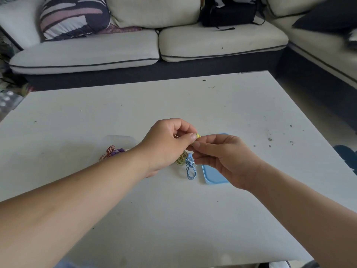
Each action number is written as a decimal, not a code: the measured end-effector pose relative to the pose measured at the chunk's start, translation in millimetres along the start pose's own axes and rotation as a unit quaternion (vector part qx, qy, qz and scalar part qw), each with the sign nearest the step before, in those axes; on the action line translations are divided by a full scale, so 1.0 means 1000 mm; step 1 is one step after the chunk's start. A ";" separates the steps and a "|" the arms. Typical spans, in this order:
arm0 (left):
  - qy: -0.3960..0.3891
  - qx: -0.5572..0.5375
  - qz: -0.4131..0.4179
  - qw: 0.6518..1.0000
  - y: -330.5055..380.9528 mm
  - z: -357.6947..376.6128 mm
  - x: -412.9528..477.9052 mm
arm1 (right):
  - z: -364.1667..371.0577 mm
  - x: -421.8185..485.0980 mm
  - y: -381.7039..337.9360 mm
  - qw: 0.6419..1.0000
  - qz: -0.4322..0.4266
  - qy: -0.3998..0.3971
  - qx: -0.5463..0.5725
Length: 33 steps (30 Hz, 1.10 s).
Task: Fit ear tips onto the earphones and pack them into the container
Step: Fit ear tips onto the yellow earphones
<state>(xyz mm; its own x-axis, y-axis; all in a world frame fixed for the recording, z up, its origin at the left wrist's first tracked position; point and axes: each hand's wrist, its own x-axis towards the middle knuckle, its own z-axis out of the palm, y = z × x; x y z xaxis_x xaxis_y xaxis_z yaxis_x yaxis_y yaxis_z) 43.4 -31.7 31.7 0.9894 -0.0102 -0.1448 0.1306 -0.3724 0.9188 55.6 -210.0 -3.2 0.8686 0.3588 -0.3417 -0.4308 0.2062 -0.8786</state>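
Above the white desk (pixel 251 105), my left grip (pixel 170 144) and right grip (pixel 222 157) meet over the far edge of the flat light-blue plastic lid (pixel 214 176). Both pinch the small yellow earphone bud (pixel 198 135) between thumb and fingertip. I hold them close, I judge, so that an ear tip can be pressed on squarely; whether one is seated is too small to tell. The bud's olive-green cord (pixel 181 158) trails to the desk just left of the lid, beside a coiled blue earphone cord (pixel 191 171). Further left of the lid, a clear plastic container (pixel 119 140) appears to hold a red-and-white cord (pixel 108 151) and a purple cord (pixel 118 151), seemingly already packed.
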 end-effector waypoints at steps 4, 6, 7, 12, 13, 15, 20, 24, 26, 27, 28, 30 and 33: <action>0.011 -0.006 -0.007 1.000 0.002 0.006 0.004 | -0.004 0.000 -0.008 0.999 0.006 0.050 -0.016; 0.018 -0.004 -0.018 1.000 0.001 0.009 0.007 | -0.012 0.005 -0.013 0.993 0.000 0.111 -0.043; 0.020 -0.001 -0.023 1.000 0.001 0.010 0.009 | -0.019 0.009 -0.014 0.986 -0.008 0.150 -0.073; 0.012 0.014 -0.048 0.999 -0.004 0.012 0.012 | -0.051 0.033 0.004 0.895 -0.019 0.245 -0.372; 0.009 0.017 -0.051 0.999 -0.004 0.012 0.013 | -0.053 0.037 0.009 0.882 -0.011 0.234 -0.410; 0.003 0.024 -0.054 0.998 -0.007 0.012 0.013 | -0.053 0.043 0.015 0.863 -0.005 0.205 -0.461; -0.013 0.040 -0.058 0.997 -0.013 0.007 0.013 | -0.042 0.053 0.027 0.822 -0.032 0.145 -0.550; -0.011 0.041 -0.065 0.997 -0.014 0.004 0.010 | -0.040 0.059 0.036 0.792 -0.031 0.132 -0.595; -0.011 0.039 -0.067 0.997 -0.014 0.002 0.008 | -0.038 0.058 0.035 0.786 -0.037 0.138 -0.602; -0.010 0.038 -0.068 0.997 -0.013 0.000 0.008 | -0.038 0.057 0.034 0.784 -0.035 0.139 -0.605; -0.009 0.036 -0.069 0.997 -0.013 -0.001 0.007 | -0.037 0.056 0.033 0.783 -0.029 0.137 -0.606; -0.007 0.036 -0.068 0.997 -0.014 -0.005 0.005 | -0.038 0.053 0.031 0.791 -0.017 0.139 -0.596; 0.000 0.030 -0.062 0.998 -0.013 -0.009 0.003 | -0.033 0.047 0.018 0.878 -0.017 0.163 -0.449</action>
<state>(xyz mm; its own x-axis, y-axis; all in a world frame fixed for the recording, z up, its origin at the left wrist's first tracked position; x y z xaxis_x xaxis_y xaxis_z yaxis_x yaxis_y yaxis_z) 45.2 -18.6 22.1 0.9660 0.0386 -0.2556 0.2474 -0.4255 0.8705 96.7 -220.1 -45.9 0.9640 0.0568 -0.2596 -0.1638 -0.6424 -0.7486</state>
